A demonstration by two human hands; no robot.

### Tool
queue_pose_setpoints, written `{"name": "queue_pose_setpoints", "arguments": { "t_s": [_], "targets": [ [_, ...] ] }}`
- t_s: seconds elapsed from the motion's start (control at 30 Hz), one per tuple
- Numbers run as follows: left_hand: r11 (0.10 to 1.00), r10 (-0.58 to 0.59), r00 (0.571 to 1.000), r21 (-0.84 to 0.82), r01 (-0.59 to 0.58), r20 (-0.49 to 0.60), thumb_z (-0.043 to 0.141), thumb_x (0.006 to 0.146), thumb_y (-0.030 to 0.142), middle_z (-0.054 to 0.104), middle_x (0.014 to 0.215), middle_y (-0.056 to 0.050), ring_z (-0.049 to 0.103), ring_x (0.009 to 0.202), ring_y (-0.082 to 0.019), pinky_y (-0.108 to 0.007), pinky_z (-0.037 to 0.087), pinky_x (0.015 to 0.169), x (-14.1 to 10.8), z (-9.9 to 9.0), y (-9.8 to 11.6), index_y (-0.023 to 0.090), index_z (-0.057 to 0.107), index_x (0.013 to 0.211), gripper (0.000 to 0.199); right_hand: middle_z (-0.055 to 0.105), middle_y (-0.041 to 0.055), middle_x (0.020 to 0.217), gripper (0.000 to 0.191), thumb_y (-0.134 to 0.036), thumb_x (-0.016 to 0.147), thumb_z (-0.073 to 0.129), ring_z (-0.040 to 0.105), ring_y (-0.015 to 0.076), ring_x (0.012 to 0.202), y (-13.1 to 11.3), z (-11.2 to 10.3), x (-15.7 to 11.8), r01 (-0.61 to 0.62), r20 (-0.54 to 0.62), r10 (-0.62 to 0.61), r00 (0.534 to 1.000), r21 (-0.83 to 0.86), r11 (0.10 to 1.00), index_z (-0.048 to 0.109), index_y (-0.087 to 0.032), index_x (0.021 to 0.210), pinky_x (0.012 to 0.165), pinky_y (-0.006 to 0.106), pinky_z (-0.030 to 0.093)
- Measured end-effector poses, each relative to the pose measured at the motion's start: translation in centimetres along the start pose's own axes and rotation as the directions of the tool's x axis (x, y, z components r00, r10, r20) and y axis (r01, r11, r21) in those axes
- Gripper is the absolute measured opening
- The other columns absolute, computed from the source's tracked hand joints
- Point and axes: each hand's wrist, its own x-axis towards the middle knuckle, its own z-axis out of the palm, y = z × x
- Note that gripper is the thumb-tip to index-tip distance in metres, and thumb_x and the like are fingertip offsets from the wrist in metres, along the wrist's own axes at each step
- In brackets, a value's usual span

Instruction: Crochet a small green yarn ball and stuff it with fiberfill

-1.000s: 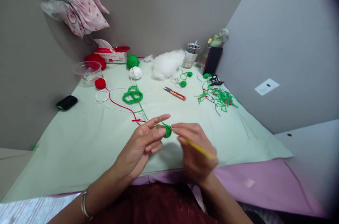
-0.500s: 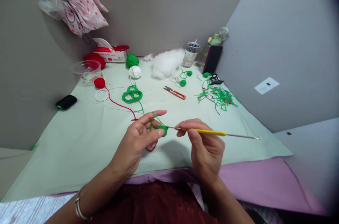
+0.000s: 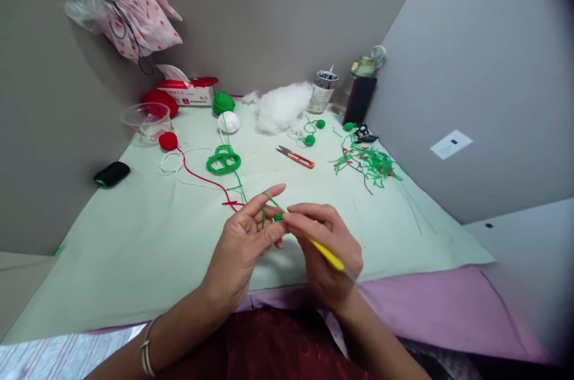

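Note:
Between thumb and fingers, my left hand [image 3: 244, 242] pinches a small piece of green crochet work [image 3: 278, 218], mostly hidden by the fingers. Green yarn [image 3: 273, 201] runs over its raised index finger. My right hand [image 3: 325, 248] grips a crochet hook [image 3: 326, 253] by its yellow handle, close against the work; the hook's tip is hidden and its rear end is blurred. Beyond the left hand lie a coil of green yarn [image 3: 223, 160] and a red yarn strand [image 3: 204, 178].
Orange thread snips [image 3: 296, 157] lie mid-table, with white stuffing [image 3: 282, 108] behind. Yarn scraps [image 3: 374, 166] are heaped at right, near a phone [image 3: 360, 102] and a bottle [image 3: 345, 93]. A clear plastic tub [image 3: 146, 122] and red yarn ball [image 3: 168, 140] stand at left.
My right hand has come left against the left hand, and the crochet hook has swung so its rear end points down toward me. The left hand has shifted slightly right.

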Motion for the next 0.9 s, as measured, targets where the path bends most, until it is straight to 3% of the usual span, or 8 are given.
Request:
{"name": "queue_pose_setpoints", "arguments": {
  "t_s": [0.07, 0.13, 0.27, 0.43, 0.6, 0.73, 0.83, 0.9],
  "targets": [
    [0.988, -0.116, 0.992, -0.101, 0.12, 0.048, 0.089, 0.081, 0.025, 0.05, 0.07, 0.007, 0.034, 0.052, -0.002, -0.017, 0.043, 0.058, 0.2, -0.1, 0.2, 0.026, 0.083, 0.122, 0.042, 0.078, 0.0066, 0.116, 0.045, -0.003, 0.095, 0.069, 0.073, 0.0195, 0.098, 0.1, -0.2, -0.1, 0.059, -0.007, -0.06, 0.998, -0.058, 0.997, 0.078, -0.032, 0.128, 0.08, 0.032, 0.06],
    [0.968, -0.182, 0.979, -0.159, 0.195, 0.09, 0.089, 0.081, 0.027, 0.043, 0.066, 0.008, 0.025, 0.051, -0.001, -0.018, 0.045, 0.059, 0.4, -0.2, 0.5, 0.02, 0.085, 0.117, 0.037, 0.08, 0.0047, 0.107, 0.036, -0.006, 0.098, 0.067, 0.073, 0.0187, 0.092, 0.1, -0.5, 0.2, -0.041, -0.053, 0.043, 0.998, 0.036, 0.999, 0.081, -0.031, 0.121, 0.077, 0.032, 0.059],
    [0.993, -0.081, 0.995, -0.079, 0.086, 0.058, 0.088, 0.081, 0.027, 0.058, 0.078, 0.003, 0.045, 0.062, -0.005, -0.019, 0.047, 0.067, 0.6, -0.4, 0.7, 0.025, 0.086, 0.114, 0.033, 0.078, 0.0018, 0.092, 0.019, -0.022, 0.103, 0.065, 0.066, 0.0151, 0.074, 0.1, -0.7, 1.2, -0.288, -0.036, 0.323, 0.946, 0.366, 0.885, 0.082, -0.029, 0.103, 0.066, 0.029, 0.055],
    [0.985, 0.021, 0.993, 0.165, -0.04, 0.113, 0.085, 0.088, 0.031, 0.072, 0.097, 0.0, 0.063, 0.097, -0.014, -0.024, 0.047, 0.093, 0.2, -0.7, 0.2, 0.035, 0.082, 0.122, 0.034, 0.081, 0.0035, 0.098, 0.014, -0.028, 0.102, 0.068, 0.069, 0.0166, 0.081, 0.0, -0.4, 1.2, -0.353, 0.022, 0.37, 0.929, 0.353, 0.866, 0.082, -0.028, 0.104, 0.073, 0.031, 0.057],
    [0.975, 0.015, 0.997, 0.221, -0.033, 0.082, 0.085, 0.088, 0.035, 0.065, 0.094, 0.001, 0.059, 0.08, -0.011, -0.023, 0.046, 0.072, 0.0, -1.4, 0.4, 0.036, 0.081, 0.123, 0.035, 0.08, 0.0024, 0.095, 0.019, -0.033, 0.106, 0.062, 0.066, 0.0134, 0.071, 0.2, -0.6, 1.2, -0.429, 0.059, 0.457, 0.887, 0.47, 0.771, 0.079, -0.026, 0.1, 0.072, 0.029, 0.057],
    [0.969, 0.04, 0.998, 0.243, -0.052, 0.054, 0.086, 0.086, 0.034, 0.062, 0.091, 0.001, 0.054, 0.074, -0.011, -0.023, 0.043, 0.064, -0.1, -1.4, 0.6, 0.034, 0.081, 0.121, 0.035, 0.08, 0.0014, 0.096, 0.021, -0.03, 0.109, 0.056, 0.068, 0.0124, 0.072, -0.1, -0.8, 1.4, -0.399, 0.073, 0.415, 0.907, 0.466, 0.79, 0.076, -0.026, 0.102, 0.073, 0.029, 0.058],
    [0.956, 0.116, 0.993, 0.271, -0.111, -0.001, 0.087, 0.085, 0.028, 0.062, 0.09, 0.002, 0.054, 0.076, -0.01, -0.021, 0.046, 0.07, -0.3, -1.0, 0.4, 0.032, 0.082, 0.119, 0.034, 0.08, 0.0021, 0.1, 0.023, -0.021, 0.109, 0.053, 0.071, 0.0129, 0.074, -0.6, -1.0, 1.1, -0.298, 0.039, 0.298, 0.954, 0.264, 0.917, 0.075, -0.027, 0.109, 0.074, 0.03, 0.059],
    [0.951, 0.156, 0.987, 0.276, -0.137, -0.047, 0.088, 0.085, 0.024, 0.061, 0.089, 0.003, 0.051, 0.069, -0.007, -0.019, 0.046, 0.067, -0.4, -0.6, 0.1, 0.031, 0.081, 0.12, 0.037, 0.08, 0.0041, 0.102, 0.025, -0.015, 0.106, 0.056, 0.074, 0.0163, 0.082, -0.8, -1.0, 0.6, -0.131, 0.062, 0.127, 0.99, 0.064, 0.989, 0.075, -0.028, 0.118, 0.076, 0.032, 0.061]
  ]
}}
